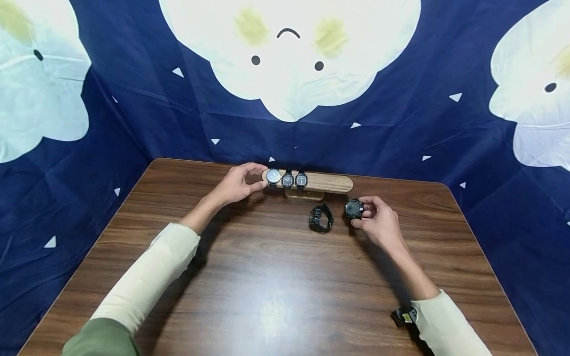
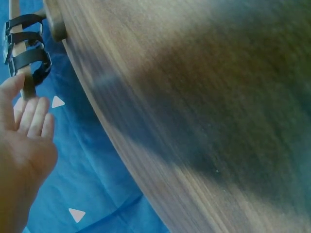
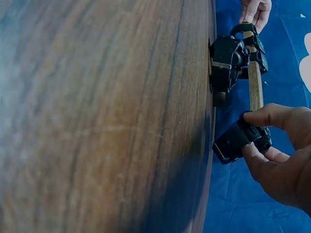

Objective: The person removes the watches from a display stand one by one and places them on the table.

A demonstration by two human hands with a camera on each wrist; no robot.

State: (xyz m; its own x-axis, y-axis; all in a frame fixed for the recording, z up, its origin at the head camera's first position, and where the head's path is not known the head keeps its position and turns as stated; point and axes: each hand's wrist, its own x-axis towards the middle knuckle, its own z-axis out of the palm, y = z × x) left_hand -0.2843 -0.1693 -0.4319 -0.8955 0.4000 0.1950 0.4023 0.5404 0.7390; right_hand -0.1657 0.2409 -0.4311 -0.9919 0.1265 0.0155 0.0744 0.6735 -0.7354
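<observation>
My left hand [image 1: 238, 184] holds the left end of a wooden watch stand [image 1: 329, 182] between thumb and fingers. Strapped round the bar's left half are three watches: one with a pale dial [image 1: 273, 176], then two with black faces, a first [image 1: 288, 180] and a second [image 1: 301, 180]. To the right of the stand, my right hand [image 1: 383, 225] pinches a chunky black digital-style watch [image 1: 354, 209] by its strap, thumb on one side and fingers on the other. Another chunky black watch [image 1: 315, 217] stands on its side on the table, its strap forming a loop.
The brown wooden table [image 1: 249, 277] runs back to a dark blue cloth [image 1: 285, 133] printed with white clouds and small triangles. A black strap piece with a yellow mark [image 1: 404, 316] sits by the right sleeve cuff.
</observation>
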